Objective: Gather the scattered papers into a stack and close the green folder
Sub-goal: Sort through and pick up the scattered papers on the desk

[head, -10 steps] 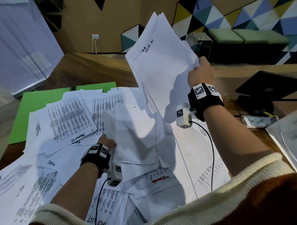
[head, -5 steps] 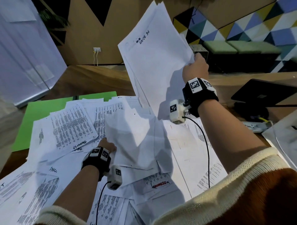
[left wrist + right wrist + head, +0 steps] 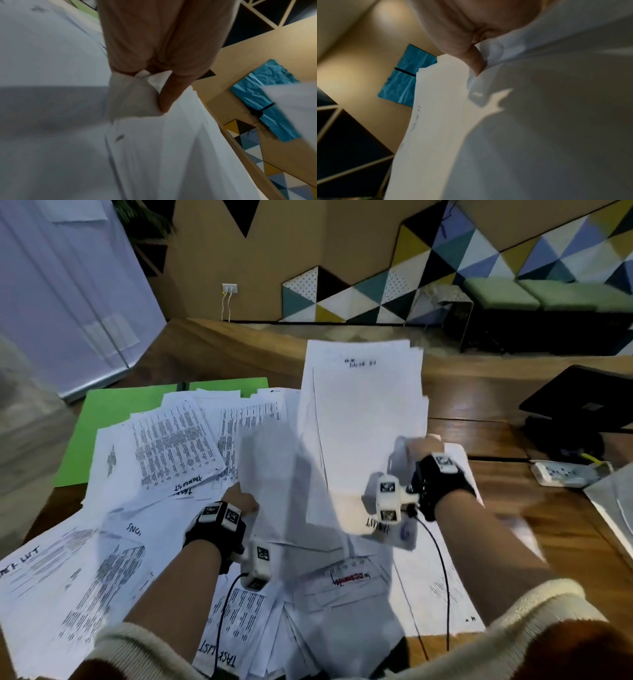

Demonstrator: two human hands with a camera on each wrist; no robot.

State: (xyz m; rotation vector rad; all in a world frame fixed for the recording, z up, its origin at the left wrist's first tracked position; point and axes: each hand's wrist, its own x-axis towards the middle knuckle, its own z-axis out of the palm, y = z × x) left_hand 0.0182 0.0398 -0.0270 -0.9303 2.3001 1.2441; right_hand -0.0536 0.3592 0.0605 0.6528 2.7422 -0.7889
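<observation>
Head view: my right hand [image 3: 423, 451] grips a sheaf of gathered sheets [image 3: 363, 419] by its near right edge, holding it nearly flat and raised over the pile, far edge pointing away from my fingers. Right wrist view shows my thumb [image 3: 475, 63] pressed on top of the sheaf, paper creasing under it; the fingers beneath are hidden. My left hand [image 3: 241, 503] sits to the left of that, pinching the near corner of a blank sheet [image 3: 274, 474] that lies on the scattered papers [image 3: 171, 446]. Left wrist view confirms it: thumb [image 3: 171, 93] and fingers closed on a crumpled fold of that corner. Loose pages spread out all round both hands, most of them to the left of and nearer than my left fingers. The green folder [image 3: 106, 422] lies open beyond and left of my left hand, largely buried, only its far left part and top strip showing. Judgement: gathering is early, most pages not yet collected, folder not closable yet. Risks from here: the sheaf is held at one edge only, so its fanned pages could slide apart or droop and spill if I tilt it. The pinched corner is already crumpled; pulling hard could tear or crease it. Dragging that sheet could carry neighbours off the table edge [image 3: 513, 508].
</observation>
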